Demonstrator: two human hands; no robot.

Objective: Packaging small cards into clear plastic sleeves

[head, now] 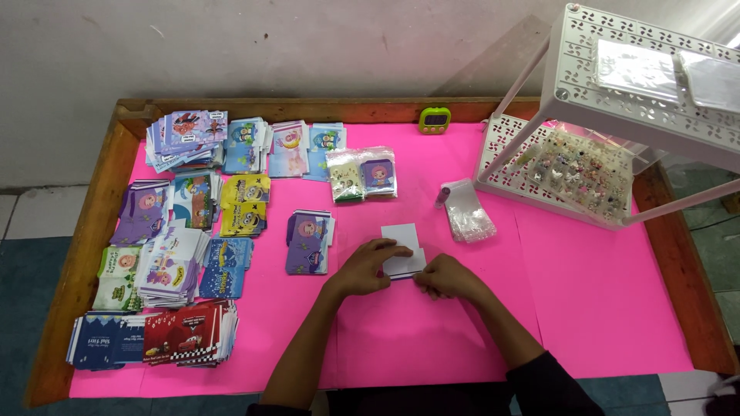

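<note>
Fingers (389, 248) of both hands pinch white card (401, 245) between them.

Both hands, left hand (368, 266) and right hand (443, 277), press a white card (402, 245) onto the pink table (601, 308) beside card stacks (177, 254)

Your card stacks (185, 231) fill the table's (601, 323) left edge; your rack (609, 123) stands at its far right corner, your timer (435, 119) at the far edge between them.
</note>
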